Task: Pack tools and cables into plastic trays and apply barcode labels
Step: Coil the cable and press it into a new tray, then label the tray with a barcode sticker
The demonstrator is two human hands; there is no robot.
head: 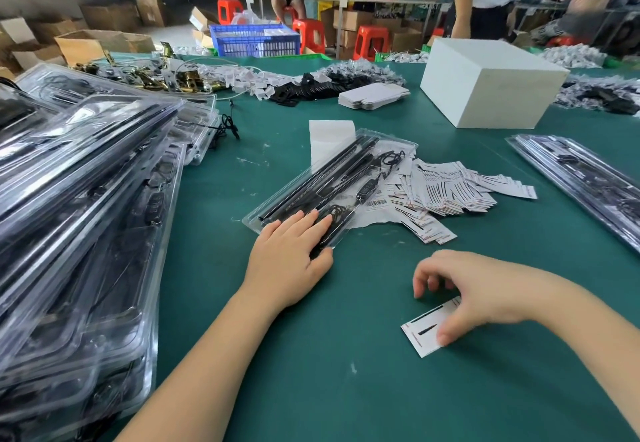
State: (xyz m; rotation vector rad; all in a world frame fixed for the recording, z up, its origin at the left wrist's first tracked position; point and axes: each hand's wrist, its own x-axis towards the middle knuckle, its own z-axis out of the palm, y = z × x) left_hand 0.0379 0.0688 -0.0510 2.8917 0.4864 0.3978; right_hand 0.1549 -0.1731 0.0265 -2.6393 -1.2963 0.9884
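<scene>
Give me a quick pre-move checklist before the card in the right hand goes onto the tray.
1. Clear plastic tray pinned: ok, left hand lies flat on its near end.
2. Printed card held: ok, right hand grips it with thumb and fingers.
3. Tray loaded: ok, black rods and coiled cable lie inside.
4. Barcode label stuck to the tray: cannot tell, it may lie on paper beside it.
5. Card faces the right way: cannot tell.
</scene>
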